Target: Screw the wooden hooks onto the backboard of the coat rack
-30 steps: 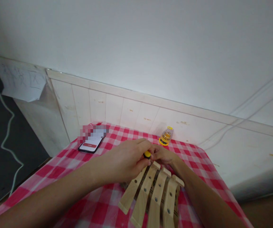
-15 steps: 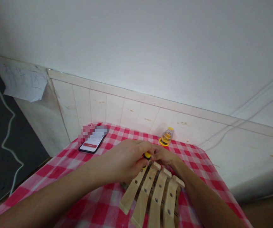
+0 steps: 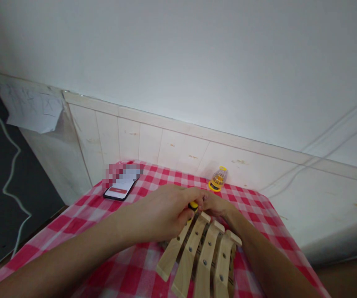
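Observation:
A folding wooden rack (image 3: 197, 258) of several pale slats joined by screws lies on the red-and-white checked tablecloth (image 3: 110, 231). My left hand (image 3: 162, 211) is closed round a small tool with a yellow and black handle (image 3: 192, 205), held over the top end of the slats. My right hand (image 3: 214, 205) sits just behind those slat ends, fingers curled and touching the left fingertips beside the tool. What the right fingers hold, if anything, is hidden.
A phone (image 3: 120, 188) with a lit screen lies at the table's far left. A yellow screwdriver-bit holder (image 3: 217, 179) stands by the white panelled wall (image 3: 172, 149). The table's right edge (image 3: 293, 244) drops off near my right forearm. A white cable (image 3: 9, 165) hangs at the left.
Almost nothing has moved. The left fingers have shifted slightly round the yellow handle, and both hands stay at the top of the slats.

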Demonstrator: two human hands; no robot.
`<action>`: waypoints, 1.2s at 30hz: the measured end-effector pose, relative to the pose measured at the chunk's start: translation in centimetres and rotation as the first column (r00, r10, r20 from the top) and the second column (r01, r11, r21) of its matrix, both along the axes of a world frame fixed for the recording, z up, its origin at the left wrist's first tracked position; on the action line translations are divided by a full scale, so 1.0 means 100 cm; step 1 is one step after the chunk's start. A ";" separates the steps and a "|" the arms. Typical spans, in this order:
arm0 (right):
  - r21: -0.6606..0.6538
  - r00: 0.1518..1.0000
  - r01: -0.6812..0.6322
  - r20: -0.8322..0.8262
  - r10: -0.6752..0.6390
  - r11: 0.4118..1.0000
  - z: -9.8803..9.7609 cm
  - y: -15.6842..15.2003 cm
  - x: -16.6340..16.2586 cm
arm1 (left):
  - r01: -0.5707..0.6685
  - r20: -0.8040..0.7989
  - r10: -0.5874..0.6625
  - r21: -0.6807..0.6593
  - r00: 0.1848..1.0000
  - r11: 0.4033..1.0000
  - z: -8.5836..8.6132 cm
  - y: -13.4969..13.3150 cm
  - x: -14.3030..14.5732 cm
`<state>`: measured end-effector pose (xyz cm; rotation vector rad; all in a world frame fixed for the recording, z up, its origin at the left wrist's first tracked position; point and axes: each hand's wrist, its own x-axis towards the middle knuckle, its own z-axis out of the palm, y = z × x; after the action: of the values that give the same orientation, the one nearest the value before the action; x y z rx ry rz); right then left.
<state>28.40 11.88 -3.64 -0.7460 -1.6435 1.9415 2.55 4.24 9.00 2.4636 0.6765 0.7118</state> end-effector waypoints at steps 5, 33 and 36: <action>-0.010 1.000 0.001 -0.002 -0.001 1.000 0.011 -0.003 -0.005 | 0.028 0.068 -0.032 0.062 0.997 0.998 -0.006 0.004 0.004; -0.024 0.999 0.031 0.013 -0.031 0.999 0.016 -0.005 -0.007 | -0.010 0.077 0.002 0.104 0.997 0.995 0.000 0.002 0.005; -0.027 1.000 0.016 0.022 -0.016 1.000 0.019 -0.005 -0.007 | -0.025 0.034 0.022 0.096 0.999 0.995 -0.003 0.003 0.007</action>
<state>27.71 11.34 -1.76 -0.7908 -1.6225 1.9545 3.25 4.56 8.66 2.5291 0.6749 0.8099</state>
